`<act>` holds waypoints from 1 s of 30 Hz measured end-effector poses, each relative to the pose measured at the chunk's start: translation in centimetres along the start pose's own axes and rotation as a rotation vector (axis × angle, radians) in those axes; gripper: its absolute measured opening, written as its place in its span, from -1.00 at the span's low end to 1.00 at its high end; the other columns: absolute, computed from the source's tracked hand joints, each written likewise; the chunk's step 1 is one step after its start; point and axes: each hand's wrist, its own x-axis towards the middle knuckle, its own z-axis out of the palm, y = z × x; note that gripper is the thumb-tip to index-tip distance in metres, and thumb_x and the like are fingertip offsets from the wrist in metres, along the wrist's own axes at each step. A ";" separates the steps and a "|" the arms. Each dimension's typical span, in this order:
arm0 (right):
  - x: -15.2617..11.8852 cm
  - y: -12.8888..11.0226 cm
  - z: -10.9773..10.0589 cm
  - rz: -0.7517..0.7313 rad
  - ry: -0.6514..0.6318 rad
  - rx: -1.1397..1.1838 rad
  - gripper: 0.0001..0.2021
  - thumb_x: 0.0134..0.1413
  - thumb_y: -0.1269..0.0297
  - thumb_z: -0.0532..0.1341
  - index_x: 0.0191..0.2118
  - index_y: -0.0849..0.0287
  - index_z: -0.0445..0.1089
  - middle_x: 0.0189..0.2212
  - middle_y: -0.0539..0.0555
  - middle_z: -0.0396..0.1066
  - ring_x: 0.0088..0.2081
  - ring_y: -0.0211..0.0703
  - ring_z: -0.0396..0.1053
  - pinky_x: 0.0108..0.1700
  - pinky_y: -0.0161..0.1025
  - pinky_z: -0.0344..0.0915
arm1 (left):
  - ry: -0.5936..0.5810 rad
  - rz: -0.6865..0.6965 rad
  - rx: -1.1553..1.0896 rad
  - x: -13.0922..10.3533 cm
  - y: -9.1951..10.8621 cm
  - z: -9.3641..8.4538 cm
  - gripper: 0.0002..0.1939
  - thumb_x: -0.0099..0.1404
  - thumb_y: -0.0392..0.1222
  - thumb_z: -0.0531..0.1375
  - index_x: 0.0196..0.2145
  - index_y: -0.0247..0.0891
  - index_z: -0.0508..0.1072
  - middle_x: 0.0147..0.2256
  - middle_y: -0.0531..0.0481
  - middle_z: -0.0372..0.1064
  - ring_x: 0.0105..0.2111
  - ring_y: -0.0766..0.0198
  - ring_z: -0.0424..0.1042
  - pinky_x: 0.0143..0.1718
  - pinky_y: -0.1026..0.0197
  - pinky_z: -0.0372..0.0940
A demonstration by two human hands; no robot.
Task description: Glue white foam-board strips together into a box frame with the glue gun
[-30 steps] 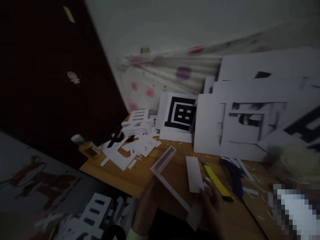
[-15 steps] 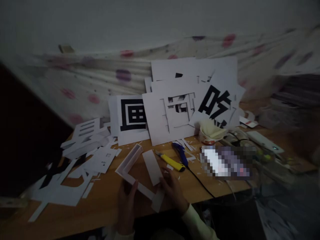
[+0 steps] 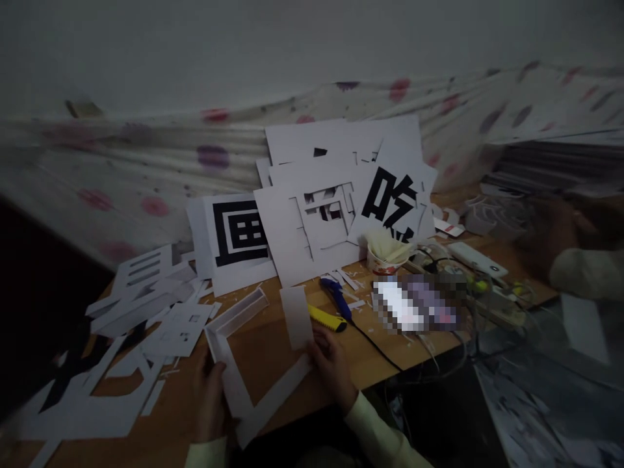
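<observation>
My left hand [image 3: 210, 396] grips the side of a bent white board piece [image 3: 234, 390], an angular channel shape with raised walls at its far end. My right hand [image 3: 331, 364] is closed on a flat white board strip [image 3: 295, 315] that stands up from the fingers. Near those same fingers lies the free end of the bent piece; whether they touch it I cannot tell. Just beyond my right hand are a yellow utility knife [image 3: 327, 319], partly hidden by the strip, and a blue glue gun [image 3: 336, 298] with a black cord.
Cut white boards and offcuts [image 3: 107, 403] cover the table's left. Boards with black characters [image 3: 238, 234] lean at the back. A paper cup [image 3: 387, 260] of white sticks, a pixelated area, and cables with a power strip [image 3: 497, 305] lie right. Another person's sleeve [image 3: 587, 268] shows far right.
The view has swung right, bringing another person's arm in. The bent piece has turned in my hands, its near arm now pointing toward my right hand. The strip stands more upright.
</observation>
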 end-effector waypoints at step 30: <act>-0.3 -1.0 0.5 -0.282 -0.421 -0.368 -0.76 0.12 0.05 0.25 -0.26 0.05 0.58 -0.29 0.09 0.57 -0.23 -0.03 0.48 -0.13 -0.10 0.38 | 0.030 0.157 -0.175 -3.0 -2.6 -4.8 -0.50 0.14 0.02 0.33 -0.01 -0.26 0.49 0.13 -0.21 0.38 0.17 0.00 0.32 0.21 -0.02 0.17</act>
